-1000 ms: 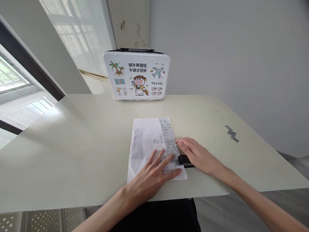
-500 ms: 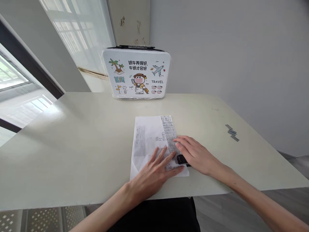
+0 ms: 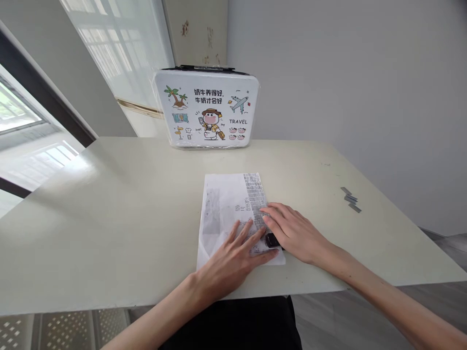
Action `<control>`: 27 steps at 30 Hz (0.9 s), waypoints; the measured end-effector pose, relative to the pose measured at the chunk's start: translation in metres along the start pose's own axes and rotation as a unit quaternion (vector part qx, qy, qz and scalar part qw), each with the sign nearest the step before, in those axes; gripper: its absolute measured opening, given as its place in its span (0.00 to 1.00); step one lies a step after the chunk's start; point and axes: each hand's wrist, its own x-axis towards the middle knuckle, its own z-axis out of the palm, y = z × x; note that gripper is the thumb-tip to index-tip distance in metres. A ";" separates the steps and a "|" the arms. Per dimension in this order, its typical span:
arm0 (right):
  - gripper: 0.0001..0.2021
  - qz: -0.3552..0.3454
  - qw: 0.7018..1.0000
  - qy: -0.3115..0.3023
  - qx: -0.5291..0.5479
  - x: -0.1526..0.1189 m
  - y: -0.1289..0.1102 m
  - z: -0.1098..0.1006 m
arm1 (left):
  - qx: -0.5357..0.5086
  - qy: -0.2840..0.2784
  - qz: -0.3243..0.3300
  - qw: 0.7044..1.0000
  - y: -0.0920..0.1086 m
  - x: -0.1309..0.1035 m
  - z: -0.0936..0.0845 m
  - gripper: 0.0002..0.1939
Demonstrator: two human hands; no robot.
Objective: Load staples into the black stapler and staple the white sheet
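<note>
A sheet of printed paper [image 3: 228,194] lies on the table, its right edge covered with dense rows of silvery staples [image 3: 255,192]. My left hand [image 3: 231,262] rests flat on the lower part of the sheet, fingers spread. At the paper's lower right edge sits a small black stapler [image 3: 272,240]. My right hand [image 3: 295,233] is over the stapler and grips it, palm down; most of the stapler's body is hidden under the palm. The fingertips of that hand reach the stapled edge.
Several strips of staples [image 3: 350,200] lie on the right side of the pale table [image 3: 127,218]. At the back stands a white case [image 3: 207,107] with cartoon prints and a black handle, wrapped in clear plastic. A grey wall [image 3: 346,73] rises behind.
My right hand and the stapler have shifted very slightly left. The left hand stays flat on the paper.
</note>
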 end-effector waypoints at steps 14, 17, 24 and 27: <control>0.29 -0.060 0.985 0.067 -0.151 0.008 -0.004 0.023 | -0.014 0.015 0.006 1.000 0.000 0.001 -0.001 0.39; 0.29 -0.063 0.985 0.066 -0.148 0.009 -0.006 0.022 | -0.025 0.025 0.007 0.999 0.000 0.001 -0.003 0.37; 0.25 -0.098 0.994 0.012 0.050 -0.009 0.012 -0.005 | -0.034 0.033 -0.004 0.999 -0.003 -0.006 -0.004 0.32; 0.21 -0.159 0.986 -0.005 0.055 -0.024 0.030 -0.009 | -0.037 0.030 -0.009 0.999 -0.004 -0.013 -0.006 0.32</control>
